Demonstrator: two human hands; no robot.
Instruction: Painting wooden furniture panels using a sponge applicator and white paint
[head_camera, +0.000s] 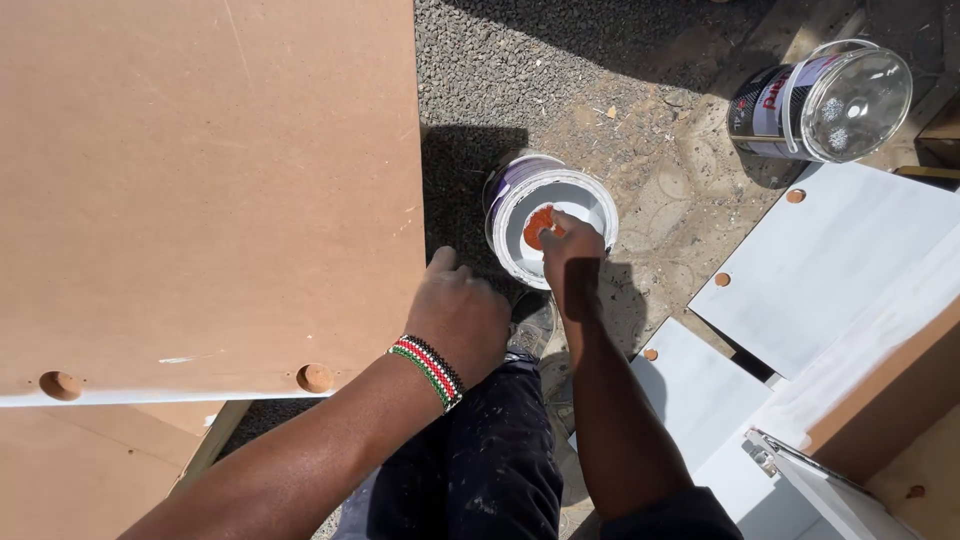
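White paint bucket (551, 222) sits open on the gravel ground (640, 120), just ahead of the person's knee. Right hand (572, 258) reaches into it, fingers pinched narrow around an orange item (538, 226) down in the paint; looks like an applicator or sponge, too hidden to tell which. Left hand (458, 318), with a beaded wristband (428, 372), is loosely curled with nothing in it, knuckles resting at the edge of the brown fibreboard panel (205, 190), just left of the bucket. Panel lies flat, two round holes near its near edge. White-painted boards (830, 270) lie on the ground to the right, well apart from the bucket. A second can (822, 102) lies tipped on its side at top right, clear lid facing the camera. Judgement for doing the dip well: keep the pinch firm, load only the lower face, wipe excess on the inner rim so nothing drips over trousers or panel.
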